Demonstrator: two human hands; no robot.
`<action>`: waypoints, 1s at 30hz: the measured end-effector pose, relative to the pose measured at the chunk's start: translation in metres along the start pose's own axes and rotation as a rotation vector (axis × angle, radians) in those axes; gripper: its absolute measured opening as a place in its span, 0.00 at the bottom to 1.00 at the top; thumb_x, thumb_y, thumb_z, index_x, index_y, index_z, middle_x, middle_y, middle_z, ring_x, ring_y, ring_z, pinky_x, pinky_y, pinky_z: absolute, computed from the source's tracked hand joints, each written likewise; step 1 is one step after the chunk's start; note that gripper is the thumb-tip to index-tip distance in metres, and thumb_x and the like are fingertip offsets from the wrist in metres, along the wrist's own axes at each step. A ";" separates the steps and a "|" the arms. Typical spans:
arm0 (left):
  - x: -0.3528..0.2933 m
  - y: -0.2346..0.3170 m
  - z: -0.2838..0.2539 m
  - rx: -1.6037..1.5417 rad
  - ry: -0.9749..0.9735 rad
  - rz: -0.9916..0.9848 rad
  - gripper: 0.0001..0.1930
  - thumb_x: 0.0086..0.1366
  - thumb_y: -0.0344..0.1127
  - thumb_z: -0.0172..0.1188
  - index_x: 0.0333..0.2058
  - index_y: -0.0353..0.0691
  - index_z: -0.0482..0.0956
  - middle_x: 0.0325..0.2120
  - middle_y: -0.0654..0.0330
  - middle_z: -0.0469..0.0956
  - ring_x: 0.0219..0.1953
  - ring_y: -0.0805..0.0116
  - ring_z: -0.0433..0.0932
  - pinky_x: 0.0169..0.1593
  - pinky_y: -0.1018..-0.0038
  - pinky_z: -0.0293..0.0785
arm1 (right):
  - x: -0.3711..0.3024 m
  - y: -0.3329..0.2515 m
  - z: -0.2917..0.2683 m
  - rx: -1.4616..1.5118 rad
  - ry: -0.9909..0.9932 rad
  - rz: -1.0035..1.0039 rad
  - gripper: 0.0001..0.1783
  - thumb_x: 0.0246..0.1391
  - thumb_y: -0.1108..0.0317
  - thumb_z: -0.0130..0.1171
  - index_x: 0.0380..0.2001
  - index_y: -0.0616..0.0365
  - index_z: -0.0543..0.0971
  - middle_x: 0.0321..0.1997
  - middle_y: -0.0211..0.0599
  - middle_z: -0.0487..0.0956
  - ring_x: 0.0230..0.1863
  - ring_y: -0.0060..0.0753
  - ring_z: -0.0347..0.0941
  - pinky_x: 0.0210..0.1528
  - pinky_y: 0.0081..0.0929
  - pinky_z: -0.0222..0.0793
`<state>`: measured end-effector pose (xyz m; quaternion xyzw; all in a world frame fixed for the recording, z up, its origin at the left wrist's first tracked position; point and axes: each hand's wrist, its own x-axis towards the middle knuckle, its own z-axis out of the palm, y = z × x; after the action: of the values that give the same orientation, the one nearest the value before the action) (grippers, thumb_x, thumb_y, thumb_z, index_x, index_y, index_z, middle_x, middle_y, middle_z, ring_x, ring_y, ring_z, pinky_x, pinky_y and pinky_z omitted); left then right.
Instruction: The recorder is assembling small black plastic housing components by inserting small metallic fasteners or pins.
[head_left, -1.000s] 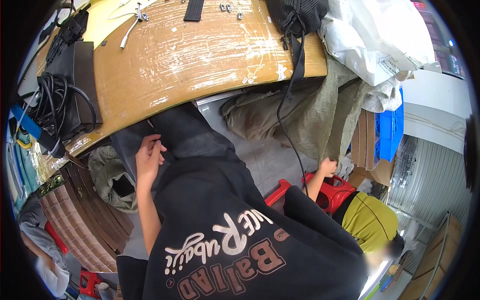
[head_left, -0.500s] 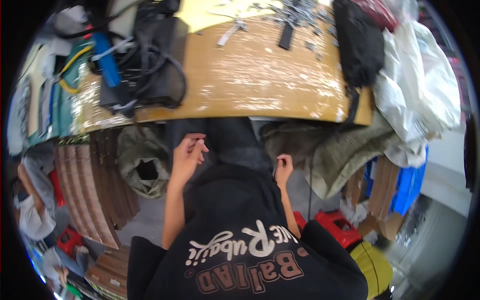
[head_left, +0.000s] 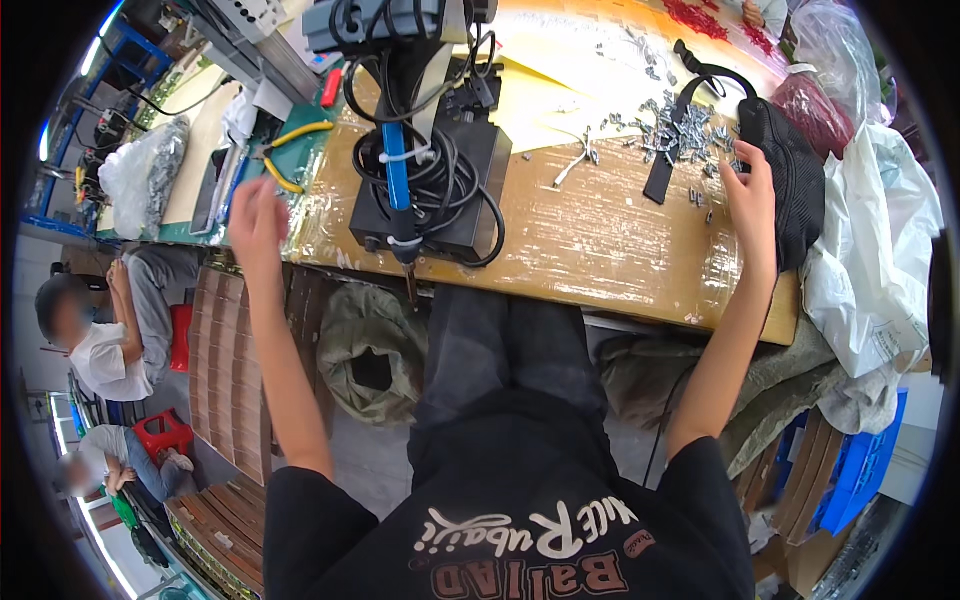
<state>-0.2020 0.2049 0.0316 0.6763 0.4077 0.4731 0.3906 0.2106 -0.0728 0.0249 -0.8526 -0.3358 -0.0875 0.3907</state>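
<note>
Both hands raised: right hand [head_left: 752, 198] at black strapped bag [head_left: 799, 178]'s left edge, fingers parted, now near small metal parts [head_left: 690, 138] left of bag; left hand [head_left: 258, 222] well left of bag, curled, hold unclear.

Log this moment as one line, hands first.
Left hand near yellow-handled pliers | right hand by black bag | small grey pieces scattered on table

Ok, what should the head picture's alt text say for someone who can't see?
The person's right fingers curve beside a black pouch and scattered small grey parts on a brown worktable; the left fingers, blurred, are near yellow-handled pliers.
</note>
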 end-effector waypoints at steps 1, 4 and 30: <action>0.027 -0.001 0.006 0.031 -0.163 -0.005 0.08 0.60 0.37 0.51 0.34 0.39 0.71 0.17 0.67 0.68 0.16 0.84 0.61 0.19 0.88 0.54 | 0.015 0.010 0.002 0.027 -0.076 -0.050 0.16 0.47 0.66 0.52 0.40 0.62 0.71 0.39 0.46 0.73 0.37 0.39 0.70 0.42 0.28 0.64; 0.084 0.008 0.044 0.197 -0.515 -0.005 0.09 0.59 0.37 0.53 0.36 0.39 0.71 0.25 0.66 0.72 0.26 0.80 0.68 0.28 0.83 0.64 | 0.054 0.027 0.023 0.125 -0.089 -0.068 0.14 0.47 0.67 0.51 0.37 0.62 0.72 0.37 0.46 0.74 0.39 0.41 0.71 0.43 0.29 0.64; 0.044 -0.034 -0.018 0.547 -0.758 0.209 0.13 0.56 0.40 0.50 0.34 0.35 0.72 0.23 0.64 0.68 0.29 0.75 0.67 0.34 0.75 0.65 | 0.059 0.035 0.032 0.055 0.068 0.015 0.08 0.47 0.71 0.47 0.31 0.58 0.74 0.33 0.39 0.75 0.35 0.43 0.71 0.37 0.33 0.65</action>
<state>-0.2159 0.2604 0.0189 0.9166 0.2759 0.1050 0.2697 0.2740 -0.0362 0.0067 -0.8405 -0.3183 -0.1045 0.4259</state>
